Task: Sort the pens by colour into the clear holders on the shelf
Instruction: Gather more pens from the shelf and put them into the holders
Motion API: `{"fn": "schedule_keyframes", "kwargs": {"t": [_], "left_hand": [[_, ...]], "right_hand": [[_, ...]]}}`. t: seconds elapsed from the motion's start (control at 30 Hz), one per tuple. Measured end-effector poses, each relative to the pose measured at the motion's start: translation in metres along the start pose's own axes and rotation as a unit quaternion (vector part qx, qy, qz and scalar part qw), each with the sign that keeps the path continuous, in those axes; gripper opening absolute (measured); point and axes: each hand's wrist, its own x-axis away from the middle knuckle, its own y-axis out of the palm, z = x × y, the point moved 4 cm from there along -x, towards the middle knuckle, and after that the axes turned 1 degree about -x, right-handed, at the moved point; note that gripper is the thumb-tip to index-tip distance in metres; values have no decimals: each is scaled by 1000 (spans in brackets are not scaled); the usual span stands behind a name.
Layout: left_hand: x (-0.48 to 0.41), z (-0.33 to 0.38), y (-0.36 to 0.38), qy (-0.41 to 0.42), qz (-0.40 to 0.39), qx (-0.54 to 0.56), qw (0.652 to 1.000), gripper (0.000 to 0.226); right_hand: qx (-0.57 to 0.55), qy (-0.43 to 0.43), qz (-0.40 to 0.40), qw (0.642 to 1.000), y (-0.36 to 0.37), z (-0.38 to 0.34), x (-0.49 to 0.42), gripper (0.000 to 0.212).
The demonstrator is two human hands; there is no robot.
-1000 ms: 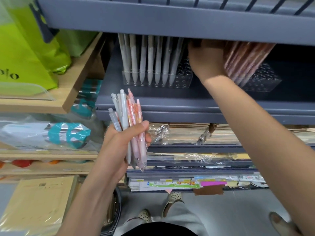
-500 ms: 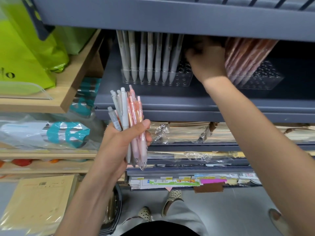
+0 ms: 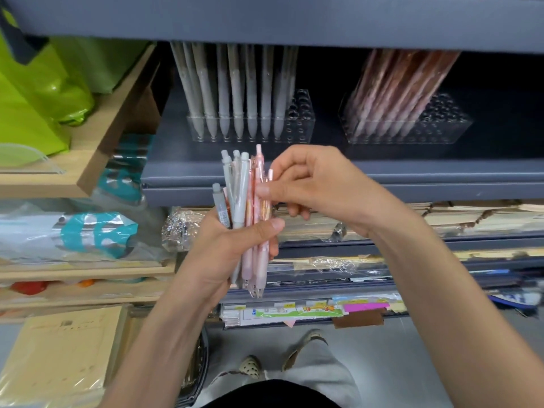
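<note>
Right hand (image 3: 318, 187) is being pinched onto a pink pen (image 3: 259, 169) in the bundle (image 3: 240, 198) being gripped by the left hand (image 3: 220, 248); holders (image 3: 298, 119) are being part-filled, a handful left

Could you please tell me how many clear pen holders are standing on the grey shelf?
2. The left holder stands on the grey shelf with grey pens in it; the right holder stands beside it with pink pens. Others may be hidden beyond the frame.
</note>
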Motion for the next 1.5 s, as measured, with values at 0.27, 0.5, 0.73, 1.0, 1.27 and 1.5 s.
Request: {"fn": "schedule_keyframes", "kwargs": {"t": [0.27, 0.5, 0.73, 1.0, 1.27, 1.5], "left_hand": [[-6, -8, 38, -35, 24, 21, 999, 20], [-14, -20, 86, -33, 38, 15, 999, 21], [-22, -33, 132, -14, 59, 4, 998, 7], [-23, -43, 153, -7, 129, 53, 990, 4], [-14, -46, 158, 5, 148, 41, 988, 23], [-4, -51, 150, -2, 184, 49, 982, 29]], "right_hand": [[-163, -17, 104, 981, -52, 19, 23, 18], [-253, -36, 222, 941, -104, 38, 55, 19], [-157, -6, 73, 985, -128, 59, 79, 15], [-206, -116, 273, 932, -218, 55, 80, 10], [-154, -165, 402, 887, -258, 43, 41, 23], [190, -106, 318, 923, -255, 40, -3, 28]]}}
